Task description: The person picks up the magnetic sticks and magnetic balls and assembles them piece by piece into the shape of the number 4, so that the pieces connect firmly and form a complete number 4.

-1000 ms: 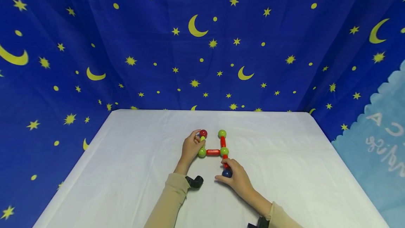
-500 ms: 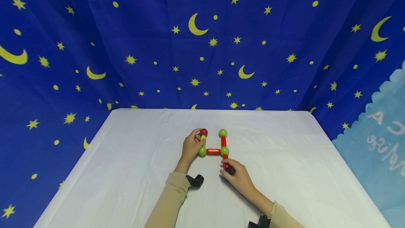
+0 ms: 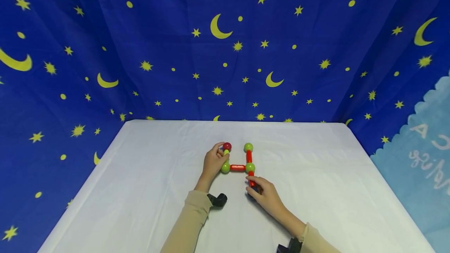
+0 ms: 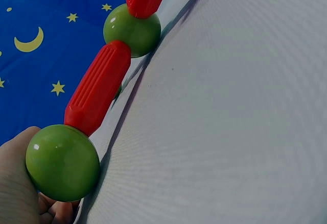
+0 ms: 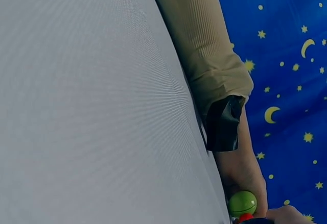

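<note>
A frame of toy rods and balls lies on the table. My left hand (image 3: 213, 164) grips its left side, a yellow-green rod (image 3: 226, 155) between a red ball (image 3: 227, 146) and a green ball (image 3: 225, 168). From there a red rod (image 3: 237, 168) runs right to a second green ball (image 3: 250, 167). Another red rod (image 3: 249, 156) leads away from it to a third green ball (image 3: 248, 147). Toward me comes a lower red rod (image 3: 251, 180), ending at a dark blue ball (image 3: 254, 189). My right hand (image 3: 268, 196) holds that ball between thumb and fingers, mostly hiding it.
A white cloth covers the table (image 3: 316, 175). Behind it hangs a blue curtain (image 3: 161, 30) with yellow stars and moons. At the right edge is a light blue panel (image 3: 422, 167) with white lettering. Black wrist cameras (image 3: 218, 200) sit at both sleeves.
My right thumb has drawn in toward the fingers over the blue ball, covering most of it. The left hand keeps its grip on the yellow-green rod.
</note>
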### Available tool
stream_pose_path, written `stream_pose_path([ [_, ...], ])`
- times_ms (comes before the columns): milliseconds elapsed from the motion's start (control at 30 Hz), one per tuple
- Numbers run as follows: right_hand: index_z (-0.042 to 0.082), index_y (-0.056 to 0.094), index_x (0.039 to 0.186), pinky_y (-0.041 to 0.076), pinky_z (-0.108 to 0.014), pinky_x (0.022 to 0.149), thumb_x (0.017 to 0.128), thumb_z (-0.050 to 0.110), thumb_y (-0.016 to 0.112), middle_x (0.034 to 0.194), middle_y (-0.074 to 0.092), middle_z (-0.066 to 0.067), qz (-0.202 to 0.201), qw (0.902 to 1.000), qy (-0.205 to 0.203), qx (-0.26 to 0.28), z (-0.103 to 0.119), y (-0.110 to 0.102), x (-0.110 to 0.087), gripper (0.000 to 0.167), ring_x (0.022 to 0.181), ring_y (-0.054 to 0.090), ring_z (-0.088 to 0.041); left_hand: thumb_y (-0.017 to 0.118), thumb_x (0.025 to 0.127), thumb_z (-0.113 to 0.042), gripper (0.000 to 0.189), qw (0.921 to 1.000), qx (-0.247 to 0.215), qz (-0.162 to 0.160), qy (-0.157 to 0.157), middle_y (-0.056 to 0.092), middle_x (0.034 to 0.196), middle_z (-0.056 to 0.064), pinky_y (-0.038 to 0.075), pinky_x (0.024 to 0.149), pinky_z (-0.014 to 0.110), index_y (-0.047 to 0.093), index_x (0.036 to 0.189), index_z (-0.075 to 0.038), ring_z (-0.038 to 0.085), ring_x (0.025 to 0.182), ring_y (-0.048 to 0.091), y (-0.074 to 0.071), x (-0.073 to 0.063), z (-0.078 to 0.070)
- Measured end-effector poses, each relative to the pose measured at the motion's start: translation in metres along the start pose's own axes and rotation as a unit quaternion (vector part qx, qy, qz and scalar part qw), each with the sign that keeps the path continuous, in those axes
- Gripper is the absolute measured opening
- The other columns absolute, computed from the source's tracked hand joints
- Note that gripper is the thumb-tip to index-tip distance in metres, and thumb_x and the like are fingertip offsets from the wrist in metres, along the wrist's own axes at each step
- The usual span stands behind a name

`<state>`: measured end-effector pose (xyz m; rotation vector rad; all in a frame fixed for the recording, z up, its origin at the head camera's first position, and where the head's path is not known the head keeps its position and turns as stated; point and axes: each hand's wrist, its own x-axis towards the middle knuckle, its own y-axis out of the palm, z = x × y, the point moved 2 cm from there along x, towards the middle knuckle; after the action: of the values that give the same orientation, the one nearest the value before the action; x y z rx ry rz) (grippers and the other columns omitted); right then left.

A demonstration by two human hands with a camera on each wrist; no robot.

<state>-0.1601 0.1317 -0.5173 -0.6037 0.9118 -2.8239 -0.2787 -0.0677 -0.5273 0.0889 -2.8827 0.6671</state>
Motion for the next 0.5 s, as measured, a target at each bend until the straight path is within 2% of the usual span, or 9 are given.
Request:
stream_pose_path([
  [133,0.008,0.066,0.117,0.036,-0.016,0.054,0.078,0.023,0.077,0.077,0.049,0.009,0.015,0.9996,0.005,-0.026,0.0002,-0.0016,-0.0002,0.043,0.063,0.038,0.001,0.071,0.082,-0.015,0.047,1.0000,-0.001,0.001,0.003,0.058,0.078,0.005,0.041,0.060,0.019,0.059,0.126,-0.009,0.008,0.065,0.048,0.0004,0.0005,-0.0008],
  [267,0.010,0.060,0.125,0.037,-0.016,0.058,0.070,0.029,0.083,0.085,0.051,0.006,0.053,0.9976,0.015,-0.041,-0.0004,-0.0037,-0.0007,0.062,0.067,0.038,-0.002,0.071,0.081,-0.016,0.047,1.0000,-0.001,-0.001,0.000,0.058,0.078,0.004,0.041,0.060,0.019,0.059,0.126,-0.009,0.008,0.065,0.048,0.0007,0.0004,-0.0019],
  [400,0.010,0.054,0.131,0.042,-0.017,0.064,0.068,0.026,0.084,0.095,0.055,0.002,0.100,0.9944,0.022,-0.028,-0.0031,-0.0072,-0.0014,0.072,0.075,0.043,-0.003,0.071,0.081,-0.015,0.047,1.0000,0.000,-0.002,0.000,0.058,0.078,0.004,0.040,0.060,0.019,0.059,0.126,-0.009,0.008,0.065,0.048,0.0003,-0.0006,-0.0028],
  [500,0.011,0.053,0.132,0.044,-0.018,0.066,0.068,0.025,0.084,0.101,0.058,0.000,0.123,0.9922,0.013,-0.009,-0.0069,-0.0096,-0.0012,0.072,0.078,0.046,-0.002,0.071,0.081,-0.015,0.047,1.0000,0.002,-0.002,-0.001,0.058,0.078,0.004,0.040,0.060,0.018,0.059,0.126,-0.009,0.008,0.065,0.048,-0.0001,-0.0006,-0.0022],
])
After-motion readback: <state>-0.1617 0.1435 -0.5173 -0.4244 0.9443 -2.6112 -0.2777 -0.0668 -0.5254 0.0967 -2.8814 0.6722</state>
